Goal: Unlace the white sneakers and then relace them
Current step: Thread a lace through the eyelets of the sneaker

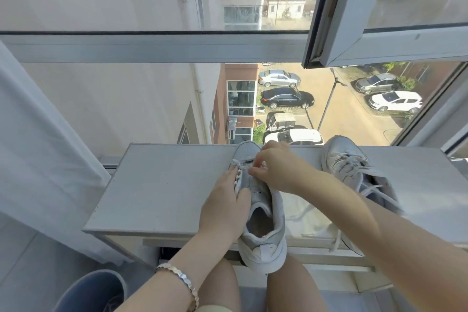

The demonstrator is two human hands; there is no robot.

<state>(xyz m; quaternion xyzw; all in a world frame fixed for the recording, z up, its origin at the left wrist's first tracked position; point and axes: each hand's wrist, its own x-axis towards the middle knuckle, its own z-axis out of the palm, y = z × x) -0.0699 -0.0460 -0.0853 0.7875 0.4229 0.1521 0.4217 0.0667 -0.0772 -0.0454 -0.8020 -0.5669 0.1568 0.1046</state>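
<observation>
white curtain (38, 159) hangs off the left side, and a blue bin (91, 291) sits on the floor under the near left corner of the grey sill (157, 190). that whole left half of the sill is bare.

left hand (225, 208), bracelet (179, 278) on the wrist, is wrapped around the left flank of the near sneaker (263, 223), fingers closed on it to hold it steady. that shoe sits about mid-sill, heel hanging over the near edge above the knees, toe pointing at the window (152, 48).

right hand (276, 167) is bunched up over the front eyelets, fingertips pinched on the lace (243, 163). the only crossings i can see are up near the toe, the eyelets further back look bare, so i'd guess this shoe is only partway, can't say from this alone whether the lace is coming out or going back in.

further right, the second sneaker (347, 162) rests at the far edge, laces (372, 190) loose and trailing toward the near edge but threaded through most of it. looks like that one hasn't been properly dealt with, so plenty left.
</observation>
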